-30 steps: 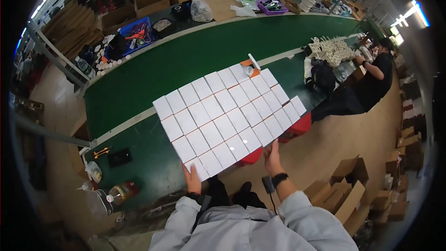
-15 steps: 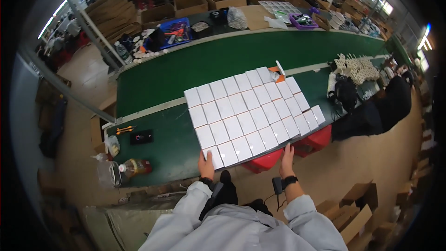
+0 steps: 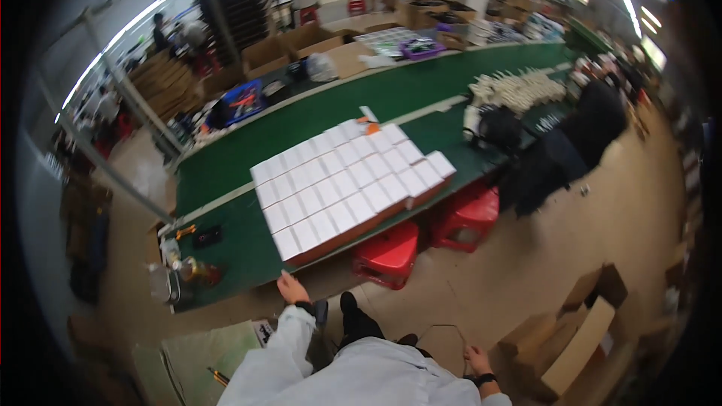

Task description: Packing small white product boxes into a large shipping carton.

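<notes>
Many flat white boxes [image 3: 331,184] stand packed side by side in rows on the green table [image 3: 233,237]. Their orange-brown sides show along the near edge. At the far side of the block, an orange item [image 3: 371,128] shows beside a raised white flap. My left hand [image 3: 292,288] is at the table's front edge, just below the block's near left corner, its thumb stretched out and nothing seen in it. Low on the right, apart from the table, my right hand [image 3: 477,362] hangs near an open cardboard box [image 3: 575,342]; motion blurs its fingers. A thin dark cable curves beside it.
Two red stools [image 3: 387,256] stand under the table's front edge. A dark bag [image 3: 500,128] and cream-coloured pieces [image 3: 519,90] lie to the right, near a person in dark clothes [image 3: 571,150]. Bottles [image 3: 199,271] and a phone-like black object [image 3: 207,236] are at the left end.
Both hands have come off the white boxes. My right hand has dropped down to the right, and my left is lower at the table edge. The view has turned right.
</notes>
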The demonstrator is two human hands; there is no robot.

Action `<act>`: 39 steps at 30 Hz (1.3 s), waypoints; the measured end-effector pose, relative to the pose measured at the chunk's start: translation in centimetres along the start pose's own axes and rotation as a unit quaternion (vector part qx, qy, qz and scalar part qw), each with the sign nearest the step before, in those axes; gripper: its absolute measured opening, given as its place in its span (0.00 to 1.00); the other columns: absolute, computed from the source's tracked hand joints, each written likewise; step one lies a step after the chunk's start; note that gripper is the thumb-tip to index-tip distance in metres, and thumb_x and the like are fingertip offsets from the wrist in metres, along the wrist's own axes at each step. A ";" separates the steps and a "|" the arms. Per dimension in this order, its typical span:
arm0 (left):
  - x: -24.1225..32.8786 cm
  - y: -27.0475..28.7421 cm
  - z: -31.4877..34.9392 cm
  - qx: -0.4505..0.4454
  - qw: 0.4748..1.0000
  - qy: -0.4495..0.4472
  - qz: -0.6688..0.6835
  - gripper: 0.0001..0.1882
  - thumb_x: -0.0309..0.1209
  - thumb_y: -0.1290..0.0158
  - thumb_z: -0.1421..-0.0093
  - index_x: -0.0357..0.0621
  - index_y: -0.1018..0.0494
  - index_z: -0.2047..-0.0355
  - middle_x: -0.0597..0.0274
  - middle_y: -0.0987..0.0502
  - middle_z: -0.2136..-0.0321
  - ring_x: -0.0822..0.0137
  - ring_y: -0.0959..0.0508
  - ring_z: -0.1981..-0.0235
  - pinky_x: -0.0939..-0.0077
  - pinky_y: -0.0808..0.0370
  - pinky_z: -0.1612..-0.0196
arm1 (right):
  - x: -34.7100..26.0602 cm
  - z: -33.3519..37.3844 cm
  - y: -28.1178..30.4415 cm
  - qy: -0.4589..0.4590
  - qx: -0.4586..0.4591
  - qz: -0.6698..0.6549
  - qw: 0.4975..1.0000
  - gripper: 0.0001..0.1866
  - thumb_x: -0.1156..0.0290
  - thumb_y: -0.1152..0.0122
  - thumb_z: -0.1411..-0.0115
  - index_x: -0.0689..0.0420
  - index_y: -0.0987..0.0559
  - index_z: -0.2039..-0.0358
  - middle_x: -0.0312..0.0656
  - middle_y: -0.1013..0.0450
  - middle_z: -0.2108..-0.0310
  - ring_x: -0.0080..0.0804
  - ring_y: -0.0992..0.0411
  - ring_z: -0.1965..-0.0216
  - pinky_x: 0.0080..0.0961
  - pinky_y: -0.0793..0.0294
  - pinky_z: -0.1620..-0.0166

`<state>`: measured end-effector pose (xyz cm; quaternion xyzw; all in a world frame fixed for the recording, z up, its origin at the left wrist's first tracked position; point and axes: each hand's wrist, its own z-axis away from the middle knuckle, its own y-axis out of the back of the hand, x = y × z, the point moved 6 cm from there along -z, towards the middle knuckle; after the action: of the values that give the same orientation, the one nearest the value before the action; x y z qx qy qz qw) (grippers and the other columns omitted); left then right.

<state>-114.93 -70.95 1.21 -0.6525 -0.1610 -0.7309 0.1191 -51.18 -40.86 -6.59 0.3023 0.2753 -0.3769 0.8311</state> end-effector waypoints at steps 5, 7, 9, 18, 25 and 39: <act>-12.1 -1.5 17.9 -0.426 0.854 0.272 -0.119 0.15 0.40 0.46 0.32 0.47 0.29 0.74 0.65 0.28 0.81 0.71 0.29 0.81 0.71 0.33 0.79 | 21.1 10.7 13.9 -0.168 0.285 -0.118 0.936 0.17 0.63 0.39 0.33 0.65 0.23 0.55 0.42 0.23 0.65 0.32 0.25 0.67 0.33 0.23 0.62; -11.2 -4.7 25.4 -0.540 0.715 0.349 -0.273 0.13 0.40 0.45 0.33 0.46 0.26 0.71 0.63 0.25 0.78 0.70 0.26 0.79 0.72 0.31 0.78 | 32.1 19.1 13.5 -0.256 0.340 -0.200 0.883 0.12 0.61 0.39 0.34 0.58 0.22 0.65 0.35 0.31 0.82 0.29 0.34 0.84 0.30 0.34 0.81; -10.7 -10.0 31.5 -0.743 0.540 0.103 -0.382 0.16 0.43 0.41 0.36 0.43 0.21 0.60 0.59 0.19 0.68 0.65 0.20 0.70 0.69 0.23 0.68 | 34.9 22.4 8.3 -0.321 0.301 -0.217 0.871 0.13 0.62 0.37 0.36 0.60 0.22 0.61 0.39 0.27 0.77 0.33 0.30 0.79 0.35 0.29 0.73; -13.2 -26.9 45.1 -0.757 0.459 -0.190 -0.425 0.20 0.42 0.37 0.45 0.36 0.17 0.62 0.49 0.15 0.66 0.54 0.15 0.61 0.63 0.21 0.53 | 29.9 24.5 3.2 -0.287 0.228 -0.162 0.916 0.20 0.54 0.35 0.38 0.61 0.16 0.60 0.46 0.19 0.70 0.35 0.22 0.71 0.35 0.24 0.68; -16.8 -30.2 56.1 -0.787 0.393 -0.174 -0.443 0.22 0.42 0.38 0.42 0.33 0.19 0.57 0.47 0.15 0.66 0.57 0.15 0.63 0.63 0.19 0.56 | 10.4 13.5 19.5 -0.073 0.237 -0.032 0.968 0.26 0.55 0.35 0.40 0.62 0.21 0.49 0.56 0.21 0.52 0.51 0.23 0.50 0.40 0.24 0.47; 2.2 -33.7 106.2 -0.913 0.202 -0.336 -0.109 0.20 0.33 0.41 0.39 0.40 0.28 0.48 0.49 0.22 0.54 0.50 0.20 0.52 0.58 0.23 0.49 | 2.0 11.8 56.0 0.003 0.221 0.015 0.975 0.30 0.64 0.29 0.41 0.59 0.27 0.41 0.47 0.24 0.47 0.40 0.24 0.47 0.36 0.24 0.45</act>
<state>-30.89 1.66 10.95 -0.4690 0.5241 -0.0887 -0.7054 -2.94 -20.29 16.43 0.4833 0.1831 -0.4153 0.7486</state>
